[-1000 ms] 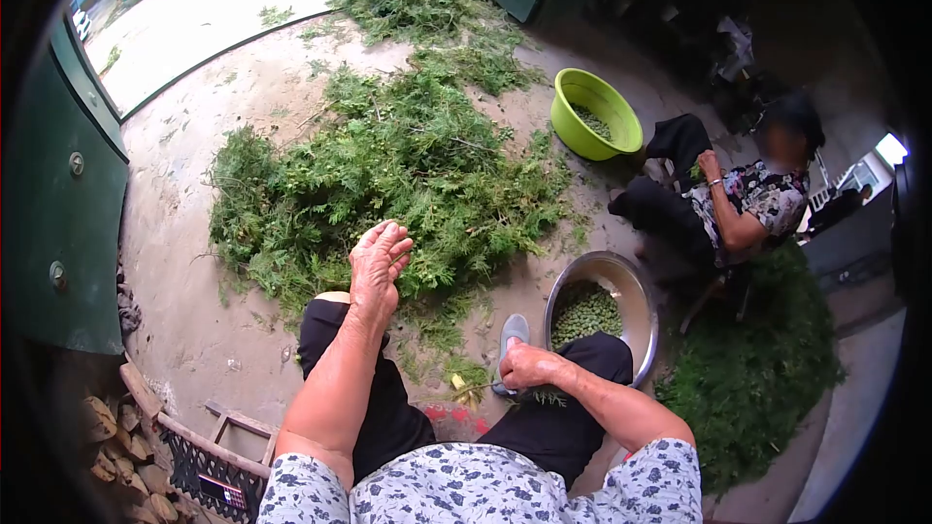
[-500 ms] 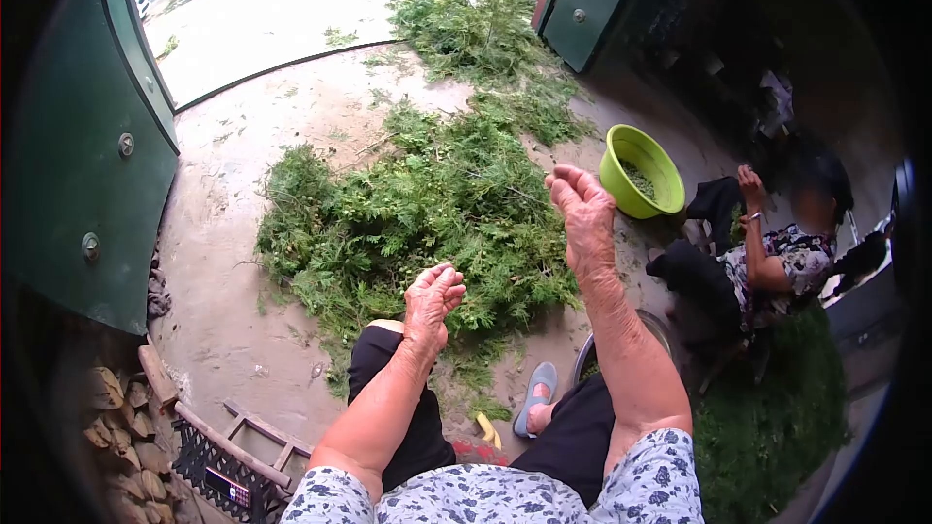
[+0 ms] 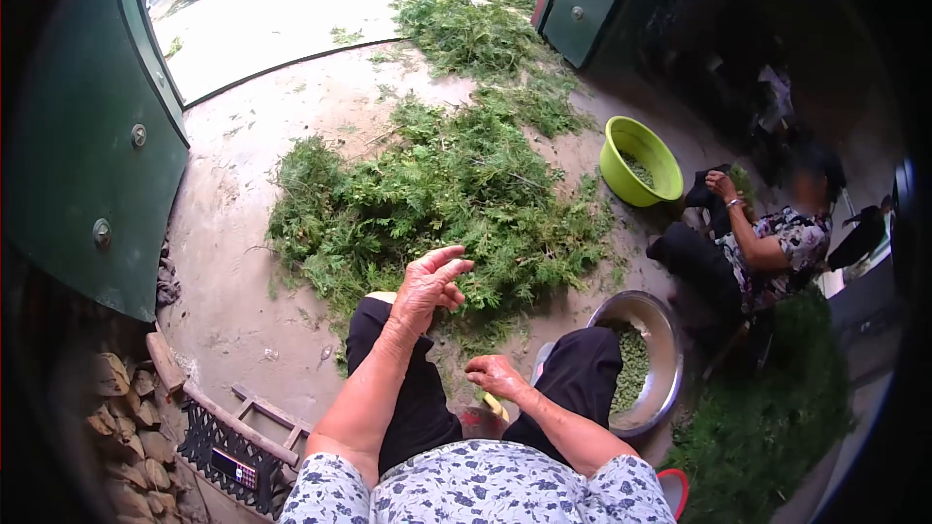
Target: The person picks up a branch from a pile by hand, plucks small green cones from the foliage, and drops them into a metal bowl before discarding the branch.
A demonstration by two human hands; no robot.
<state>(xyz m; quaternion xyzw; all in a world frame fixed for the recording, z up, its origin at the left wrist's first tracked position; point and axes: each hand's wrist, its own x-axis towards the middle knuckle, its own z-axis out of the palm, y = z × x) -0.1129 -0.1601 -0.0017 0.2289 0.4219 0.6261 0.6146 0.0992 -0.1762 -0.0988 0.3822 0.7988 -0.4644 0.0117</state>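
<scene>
My left hand (image 3: 423, 289) is raised above my left knee, before the near edge of a pile of green leafy branches (image 3: 456, 194). Its fingers are spread apart, with nothing visible between them. Low between my knees, my right hand (image 3: 495, 376) has its fingers bent downward; whether they hold anything is hidden. A metal basin (image 3: 668, 369) with small green pieces (image 3: 631, 369) stands on the floor to the right of my right knee.
A lime green tub (image 3: 665, 167) holds more green pieces. Another person (image 3: 777, 243) sits at the right, hands raised. Green metal doors (image 3: 87, 136) frame the opening. Firewood (image 3: 121, 427) and a chair with a phone (image 3: 235, 469) are at lower left.
My right hand has dropped from beside the tub to between my knees. My left hand has risen slightly and its fingers have spread. More of the metal basin shows.
</scene>
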